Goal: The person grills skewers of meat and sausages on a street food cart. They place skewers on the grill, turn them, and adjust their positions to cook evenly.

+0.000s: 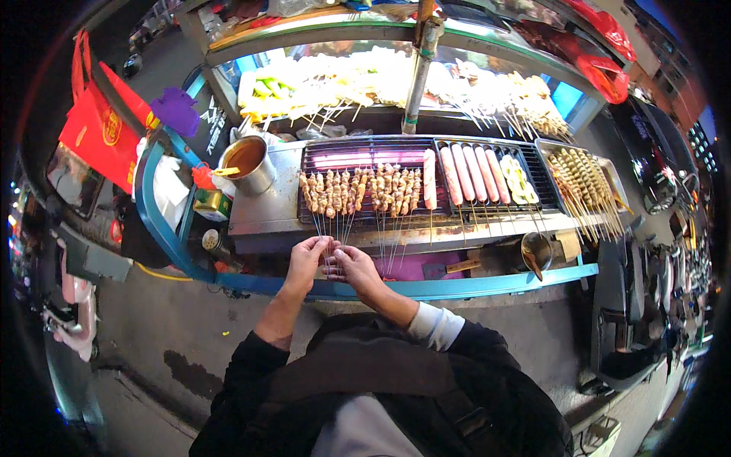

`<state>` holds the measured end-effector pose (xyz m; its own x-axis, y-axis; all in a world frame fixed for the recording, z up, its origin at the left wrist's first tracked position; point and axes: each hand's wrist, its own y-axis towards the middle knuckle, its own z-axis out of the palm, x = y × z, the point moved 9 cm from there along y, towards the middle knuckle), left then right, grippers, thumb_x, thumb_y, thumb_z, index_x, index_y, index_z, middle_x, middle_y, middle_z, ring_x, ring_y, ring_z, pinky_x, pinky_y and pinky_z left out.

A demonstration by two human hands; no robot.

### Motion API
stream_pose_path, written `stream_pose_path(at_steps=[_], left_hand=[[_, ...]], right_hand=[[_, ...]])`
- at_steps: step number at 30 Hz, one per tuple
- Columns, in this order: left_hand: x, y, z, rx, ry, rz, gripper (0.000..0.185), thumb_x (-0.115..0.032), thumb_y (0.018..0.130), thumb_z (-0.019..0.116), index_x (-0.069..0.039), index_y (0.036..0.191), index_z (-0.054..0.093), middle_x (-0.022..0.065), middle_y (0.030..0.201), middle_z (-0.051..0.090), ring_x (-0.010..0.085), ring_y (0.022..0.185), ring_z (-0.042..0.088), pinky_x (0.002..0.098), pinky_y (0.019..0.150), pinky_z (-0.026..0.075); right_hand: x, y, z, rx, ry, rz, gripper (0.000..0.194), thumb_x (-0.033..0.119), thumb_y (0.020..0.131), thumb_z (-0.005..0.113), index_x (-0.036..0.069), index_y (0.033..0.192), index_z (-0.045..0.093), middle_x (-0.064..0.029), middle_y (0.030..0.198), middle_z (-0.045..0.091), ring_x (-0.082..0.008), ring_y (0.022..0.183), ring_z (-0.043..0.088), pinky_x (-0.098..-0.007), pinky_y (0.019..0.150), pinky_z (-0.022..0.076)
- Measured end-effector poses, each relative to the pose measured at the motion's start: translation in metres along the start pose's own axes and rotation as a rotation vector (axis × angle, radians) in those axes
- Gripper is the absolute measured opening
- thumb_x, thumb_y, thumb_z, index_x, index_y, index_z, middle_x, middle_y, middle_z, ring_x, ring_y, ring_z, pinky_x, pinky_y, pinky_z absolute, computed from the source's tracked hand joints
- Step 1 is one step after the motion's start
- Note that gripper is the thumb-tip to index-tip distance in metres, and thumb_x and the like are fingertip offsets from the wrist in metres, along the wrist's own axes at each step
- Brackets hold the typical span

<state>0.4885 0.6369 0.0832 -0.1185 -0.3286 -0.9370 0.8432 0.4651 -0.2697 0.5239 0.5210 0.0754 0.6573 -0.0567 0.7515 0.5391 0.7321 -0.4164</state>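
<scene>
Several thin metal skewers of meat chunks lie side by side over the grill grate. Their handle ends run down towards me, where my left hand pinches some of them between thumb and fingers. Close against it, my right hand has its thumb and fingers around the same bundle of skewer ends. To the right, a second group of meat skewers rests on the grate, untouched by either hand. A single sausage on a stick lies beside that group.
More sausages and pale green skewers lie on a black tray; spiral-cut skewers fill a metal tray. At left stands a steel pot of brown sauce with a brush. A blue rail crosses in front; a cup stands near it.
</scene>
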Motion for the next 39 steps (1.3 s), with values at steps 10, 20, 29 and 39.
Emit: stream_pose_path(at_steps=[10, 20, 29, 39], left_hand=[[0.009, 0.012, -0.008, 0.016, -0.109, -0.105, 0.016, -0.019, 0.098, 0.062, -0.006, 0.103, 0.07, 0.0071, 0.101, 0.075, 0.0144, 0.088, 0.07, 0.0307, 0.079, 0.056], [0.026, 0.021, 0.024, 0.1, -0.288, -0.228, 0.014, -0.017, 0.092, 0.072, -0.009, 0.102, 0.072, 0.0039, 0.093, 0.074, 0.0132, 0.076, 0.069, 0.0299, 0.065, 0.054], [0.037, 0.028, 0.014, 0.075, -0.226, -0.271, 0.012, -0.012, 0.087, 0.078, -0.006, 0.093, 0.069, 0.0059, 0.08, 0.071, 0.0155, 0.066, 0.067, 0.0297, 0.058, 0.055], [-0.004, 0.024, -0.022, -0.148, 0.421, 0.115, 0.04, -0.034, 0.097, 0.058, 0.002, 0.092, 0.075, 0.0129, 0.082, 0.075, 0.0212, 0.078, 0.071, 0.036, 0.073, 0.054]], right_hand=[[0.003, -0.009, -0.03, -0.321, 0.13, -0.16, 0.019, 0.023, 0.108, 0.039, 0.007, 0.107, 0.048, -0.0202, 0.097, 0.072, -0.03, 0.083, 0.073, -0.0425, 0.075, 0.0617], [0.004, -0.012, -0.036, -0.438, 0.214, -0.192, 0.012, 0.016, 0.106, 0.041, 0.005, 0.112, 0.041, -0.0166, 0.103, 0.065, -0.0277, 0.086, 0.07, -0.0403, 0.076, 0.0594], [-0.006, -0.002, -0.008, -0.267, 0.106, -0.038, 0.017, 0.013, 0.102, 0.042, 0.005, 0.117, 0.039, -0.0195, 0.105, 0.064, -0.0312, 0.088, 0.07, -0.0433, 0.075, 0.06], [-0.012, 0.022, 0.01, 0.033, 0.017, 0.143, 0.024, 0.024, 0.107, 0.045, 0.008, 0.123, 0.052, -0.0144, 0.107, 0.068, -0.028, 0.094, 0.07, -0.0427, 0.083, 0.0586]])
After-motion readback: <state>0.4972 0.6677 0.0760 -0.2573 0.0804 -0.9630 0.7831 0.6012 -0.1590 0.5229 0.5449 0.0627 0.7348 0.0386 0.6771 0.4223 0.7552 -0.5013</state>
